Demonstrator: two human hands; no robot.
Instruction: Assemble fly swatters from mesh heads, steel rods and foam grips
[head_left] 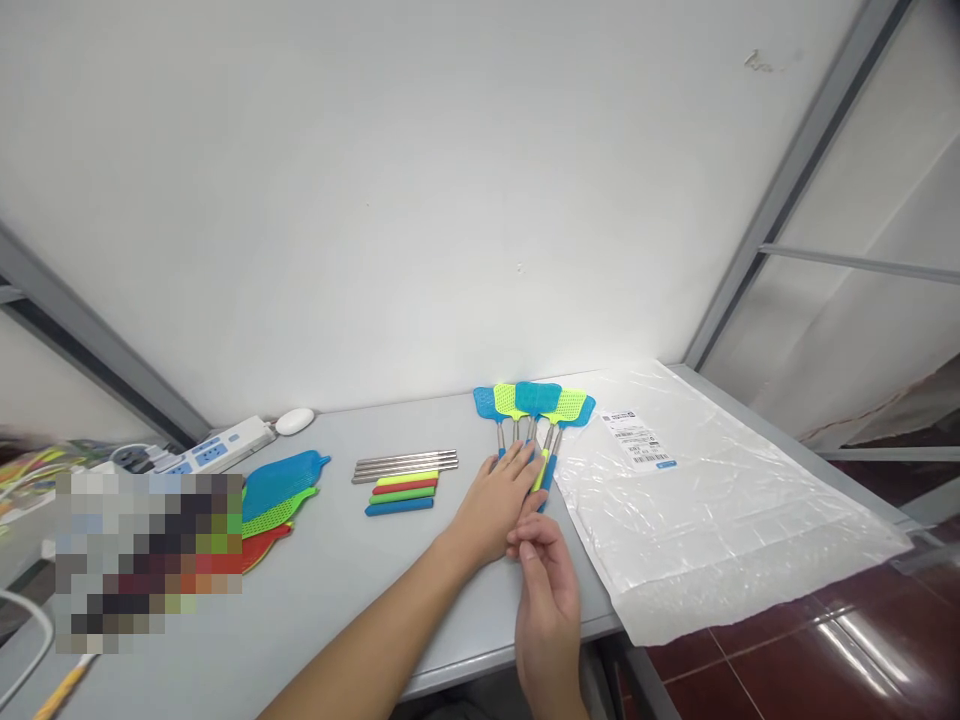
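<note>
Several fly swatters lie fanned out near the wall, with blue and yellow-green heads [538,398] and metal shafts. My left hand [501,492] rests flat across their handles, fingers stretched out, covering part of them; a blue handle [550,478] shows beside it. Just below, my right hand [550,600] has its fingers curled in and thumb pressed toward them, close to the left hand's thumb. Whatever it might hold is hidden. To the left, several metal rods [405,466] lie in a row above yellow, red, green [401,494] and blue [400,507] handles.
Loose swatter heads in blue [281,483], green and red lie at left, beside a pixelated patch. Behind them are a power strip [217,446] and a white mouse-like object [295,421]. A clear plastic bag with a label [720,530] covers the table's right side, overhanging its front edge.
</note>
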